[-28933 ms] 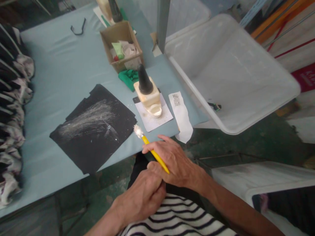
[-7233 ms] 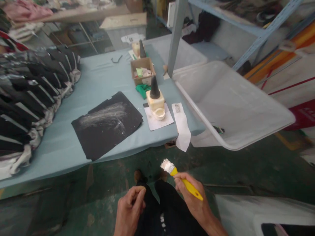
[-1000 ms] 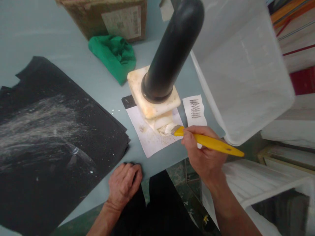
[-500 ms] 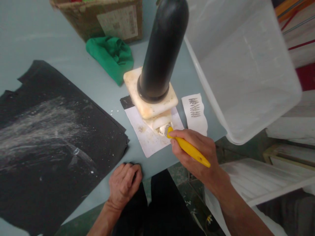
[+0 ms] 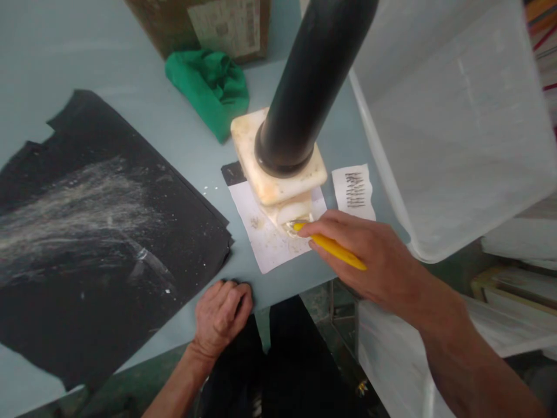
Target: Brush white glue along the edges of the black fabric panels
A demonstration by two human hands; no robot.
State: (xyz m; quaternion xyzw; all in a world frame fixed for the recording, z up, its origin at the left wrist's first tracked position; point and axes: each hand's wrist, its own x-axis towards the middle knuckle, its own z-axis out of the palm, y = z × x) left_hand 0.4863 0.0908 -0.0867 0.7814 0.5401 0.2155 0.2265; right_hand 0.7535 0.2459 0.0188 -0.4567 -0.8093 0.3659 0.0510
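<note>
My right hand (image 5: 365,249) grips the yellow handle of a small brush (image 5: 337,249). The brush's tip reaches the front foot of a cream-coloured block (image 5: 278,184), where its head is partly hidden and blurred. From this block rises a thick black cylinder (image 5: 304,93), tilted to the right in view. Beneath the block lies a white paper sheet (image 5: 272,255) with brownish specks, over a dark piece. My left hand (image 5: 224,316) rests as a loose fist on the table's front edge, with nothing visible in it.
Dark sheets (image 5: 108,302) dusted with pale powder cover the table's left. Behind the block are a green cloth (image 5: 209,87) and a cardboard box (image 5: 174,23). A paper slip with dark marks (image 5: 354,188) lies to the right, beside a large translucent bin (image 5: 435,145).
The brush handle has swung flatter and its tip has turned, with my right wrist further right. My left hand stays at the edge. The whole view has shifted slightly.
</note>
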